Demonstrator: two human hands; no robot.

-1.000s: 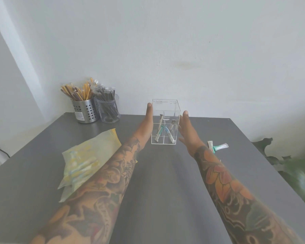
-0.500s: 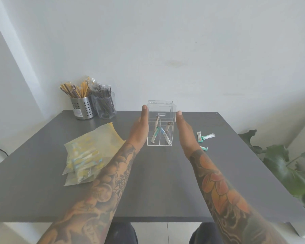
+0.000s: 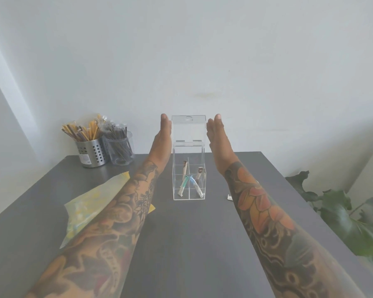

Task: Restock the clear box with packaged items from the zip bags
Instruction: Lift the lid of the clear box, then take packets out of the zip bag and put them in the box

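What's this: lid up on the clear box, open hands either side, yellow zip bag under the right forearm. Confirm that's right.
Wrong on one point: the head view shows the yellow zip bag under the left forearm. The clear box has its lid up, left hand and right hand open beside it.

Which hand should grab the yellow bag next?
The left hand. The yellow zip bag lies under the left forearm, on that side of the clear box; the right hand would cross over.
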